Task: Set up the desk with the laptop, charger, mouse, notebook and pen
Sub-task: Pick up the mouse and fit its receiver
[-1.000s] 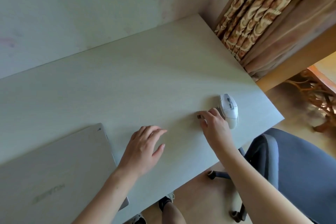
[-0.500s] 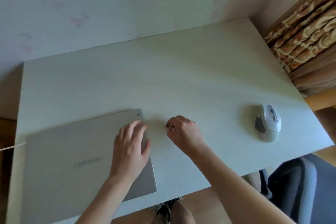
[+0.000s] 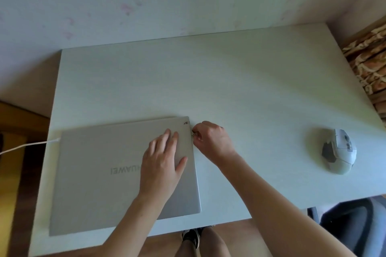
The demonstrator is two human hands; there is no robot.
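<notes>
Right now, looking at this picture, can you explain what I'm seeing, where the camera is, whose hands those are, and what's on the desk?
There is no machine here: a person wears a camera on the head, so you look down over their own bare arms. The pale desk stands against a wall. On it lies a closed grey laptop with a white cable at its left edge, and a white mouse off to the right. The left hand rests flat on the laptop lid. The right hand pinches a small plug at the laptop's right edge, near the back corner. I see no notebook or pen.
</notes>
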